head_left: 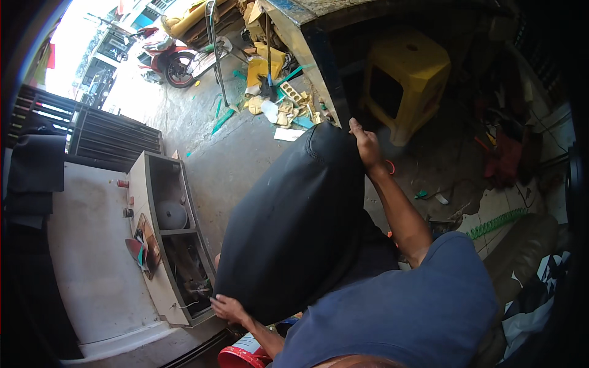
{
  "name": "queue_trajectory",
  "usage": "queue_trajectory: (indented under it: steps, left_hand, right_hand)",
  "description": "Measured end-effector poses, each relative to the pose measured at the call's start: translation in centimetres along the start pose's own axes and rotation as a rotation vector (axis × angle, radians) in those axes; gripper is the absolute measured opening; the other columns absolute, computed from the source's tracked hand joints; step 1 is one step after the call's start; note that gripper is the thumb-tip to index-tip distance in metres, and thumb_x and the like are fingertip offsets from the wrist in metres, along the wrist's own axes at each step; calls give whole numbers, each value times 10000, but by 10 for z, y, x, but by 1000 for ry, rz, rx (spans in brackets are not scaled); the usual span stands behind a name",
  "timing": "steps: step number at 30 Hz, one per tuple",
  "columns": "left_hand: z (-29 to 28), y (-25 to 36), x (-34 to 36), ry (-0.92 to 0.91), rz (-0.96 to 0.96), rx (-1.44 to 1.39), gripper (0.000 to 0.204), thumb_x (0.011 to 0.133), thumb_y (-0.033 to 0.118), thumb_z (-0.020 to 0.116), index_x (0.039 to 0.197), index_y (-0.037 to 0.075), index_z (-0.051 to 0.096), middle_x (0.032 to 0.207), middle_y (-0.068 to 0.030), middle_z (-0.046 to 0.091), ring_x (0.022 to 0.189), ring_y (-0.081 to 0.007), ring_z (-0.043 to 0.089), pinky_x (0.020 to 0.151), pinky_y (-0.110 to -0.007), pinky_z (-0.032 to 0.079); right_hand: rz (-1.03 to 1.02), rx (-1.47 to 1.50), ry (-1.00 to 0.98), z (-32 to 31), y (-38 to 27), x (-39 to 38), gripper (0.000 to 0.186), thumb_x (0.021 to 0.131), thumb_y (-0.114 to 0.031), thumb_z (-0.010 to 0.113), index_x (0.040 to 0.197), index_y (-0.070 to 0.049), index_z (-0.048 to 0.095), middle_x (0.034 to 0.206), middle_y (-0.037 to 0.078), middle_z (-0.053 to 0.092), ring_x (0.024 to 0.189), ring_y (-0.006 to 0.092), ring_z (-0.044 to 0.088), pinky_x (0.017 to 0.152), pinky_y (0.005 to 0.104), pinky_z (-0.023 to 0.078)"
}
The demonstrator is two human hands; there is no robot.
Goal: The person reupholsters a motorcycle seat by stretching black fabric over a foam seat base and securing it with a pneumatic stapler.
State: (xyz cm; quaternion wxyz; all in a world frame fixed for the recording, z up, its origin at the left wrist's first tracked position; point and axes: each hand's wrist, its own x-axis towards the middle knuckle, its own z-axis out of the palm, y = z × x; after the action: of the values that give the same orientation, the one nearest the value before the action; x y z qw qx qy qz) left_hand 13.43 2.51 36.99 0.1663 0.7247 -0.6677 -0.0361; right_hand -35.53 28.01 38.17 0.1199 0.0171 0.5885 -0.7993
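Across my lap lies a large black padded motorcycle seat (288,214), smooth, with a stitched seam near its far, narrower end. My right hand (367,147) grips the right edge of that far end, thumb up along the side and the other fingers partly hidden. At the near left end, my left hand (230,310) holds the lower edge between thumb and fingers. The underside of the seat is out of sight.
To the left stands an open wooden cabinet (161,239) with tools inside. A yellow plastic stool (405,80) sits under a table (313,55). Scraps (285,110) litter the floor ahead, with a red motorcycle (172,58) beyond. A red bucket (239,357) is by my left forearm.
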Motion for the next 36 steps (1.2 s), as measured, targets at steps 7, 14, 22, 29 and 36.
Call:
queue_trajectory:
  steps: [7,14,22,29,36]
  left_hand:
    - [-2,217,-117,-303,1356,16,657,1046,442,374,1588,78,303,1673,-164,206,1569,-348,81,1241,-552,-20]
    - [25,421,-43,-1299,1419,-429,722,1034,569,406,1528,41,412,1552,-188,436,1472,-331,368,1218,-433,246]
    - [178,534,-19,-2365,1460,-23,1061,791,776,661,1444,-44,498,1405,-232,550,1338,-293,496,1148,-402,359]
    - [163,592,-21,-2311,1600,616,1089,647,727,811,1387,-29,551,1268,-157,661,1216,-278,605,1093,-380,436]
    - [97,595,-4,-1662,1773,545,764,720,530,858,1219,-4,635,1142,-193,690,1131,-321,637,963,-408,481]
  right_hand:
    - [43,-2,-240,1,34,7,422,1056,-364,547,861,-24,704,751,-21,656,645,39,561,598,206,434]
    - [175,49,-419,-7,37,5,451,1064,-415,530,841,-55,685,759,-61,608,701,16,519,654,213,423]
    - [460,379,-626,-21,51,12,785,1014,-618,470,1466,22,446,1338,130,609,1223,189,565,1072,295,413]
    - [551,-134,-850,-45,28,53,884,743,-524,874,1317,82,586,1184,88,706,1092,161,649,994,290,486]
    - [559,-232,-288,-3,-21,23,424,764,-228,910,984,-23,611,896,-7,629,867,70,588,812,236,471]
